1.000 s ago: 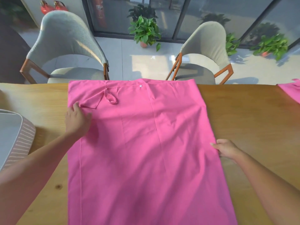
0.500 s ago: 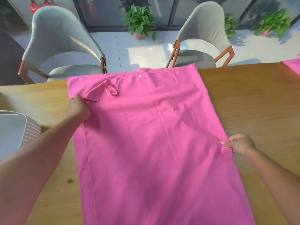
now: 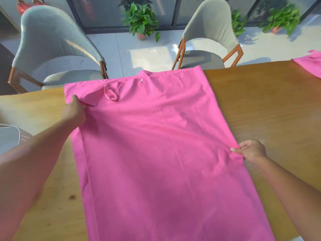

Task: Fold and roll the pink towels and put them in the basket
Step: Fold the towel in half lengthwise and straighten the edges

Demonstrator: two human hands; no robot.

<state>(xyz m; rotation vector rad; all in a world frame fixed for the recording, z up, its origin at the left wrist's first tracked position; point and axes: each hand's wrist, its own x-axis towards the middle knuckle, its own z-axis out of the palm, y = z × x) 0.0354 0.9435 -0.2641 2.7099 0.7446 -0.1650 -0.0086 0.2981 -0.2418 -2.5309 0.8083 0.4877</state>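
A large pink towel (image 3: 156, 145) lies spread flat along the wooden table (image 3: 269, 105), reaching from the far edge to the near edge. A small flap and a hanging loop lie folded over near its far left corner. My left hand (image 3: 75, 111) grips the towel's left edge next to that flap. My right hand (image 3: 251, 150) pinches the towel's right edge about halfway along. The pale striped basket (image 3: 12, 138) shows partly at the left border, behind my left forearm.
Another pink towel (image 3: 311, 64) lies at the table's far right corner. Two grey chairs (image 3: 57, 54) (image 3: 206, 40) stand beyond the far edge. Potted plants (image 3: 141, 21) sit on the tiled floor by the glass wall.
My left hand went from resting flat on the towel to gripping its left edge higher up. My right hand closed on the right edge. The towel's near end has swung a little rightward.
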